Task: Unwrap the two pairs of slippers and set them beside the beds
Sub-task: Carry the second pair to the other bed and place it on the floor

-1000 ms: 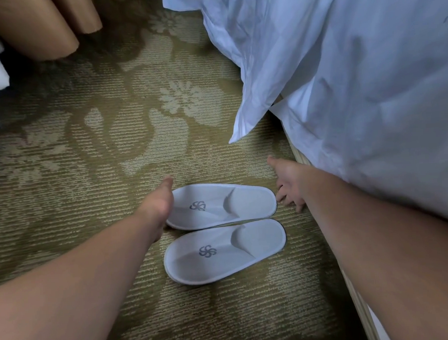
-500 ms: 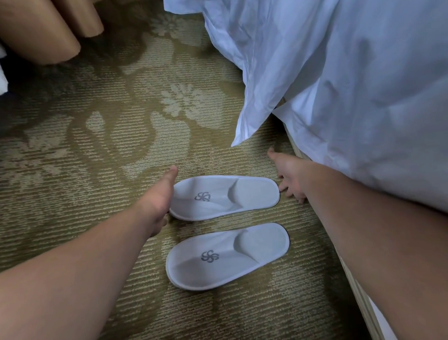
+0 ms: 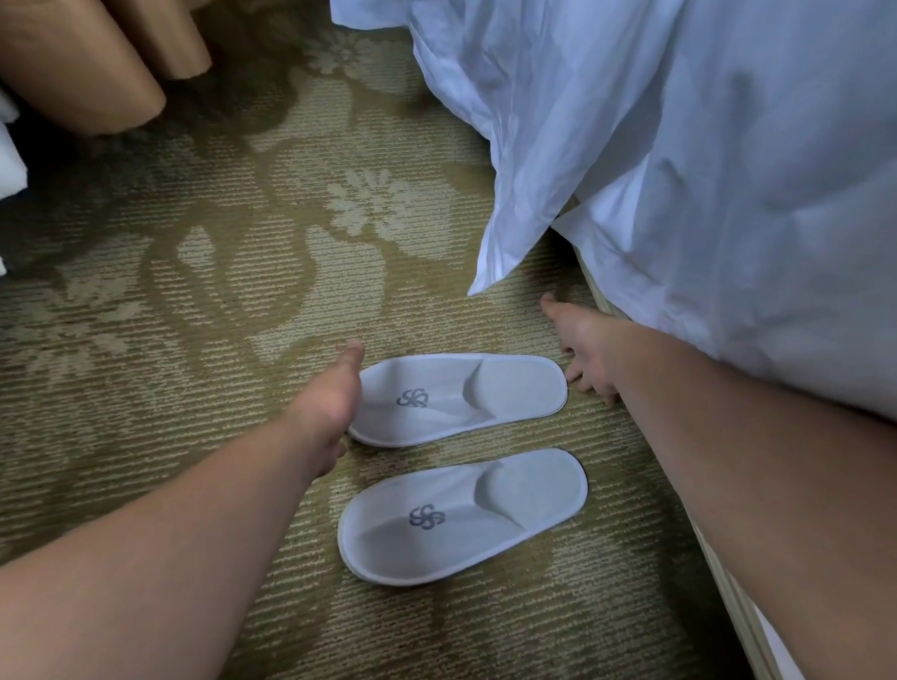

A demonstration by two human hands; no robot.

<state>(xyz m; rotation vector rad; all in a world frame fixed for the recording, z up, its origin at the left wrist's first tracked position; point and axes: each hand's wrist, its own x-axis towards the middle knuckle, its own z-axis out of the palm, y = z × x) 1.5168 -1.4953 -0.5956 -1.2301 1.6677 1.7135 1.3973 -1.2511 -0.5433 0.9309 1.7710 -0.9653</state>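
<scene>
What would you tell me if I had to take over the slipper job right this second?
Left grip: at the heel of the far slipper; fingers hidden, so its hold is unclear.
Right grip: open, fingertips at that slipper's toe.
Near slipper lies free alongside, with a gap between them. Both are on the carpet beside the bed, toes toward it.
Done: this pair is unwrapped and down.
Left: straighten if needed, then let go. The second pair is not in view.

Left hand point(image 3: 331, 409) fingers hidden, perhaps gripping far slipper point(image 3: 469, 398) heel
</scene>
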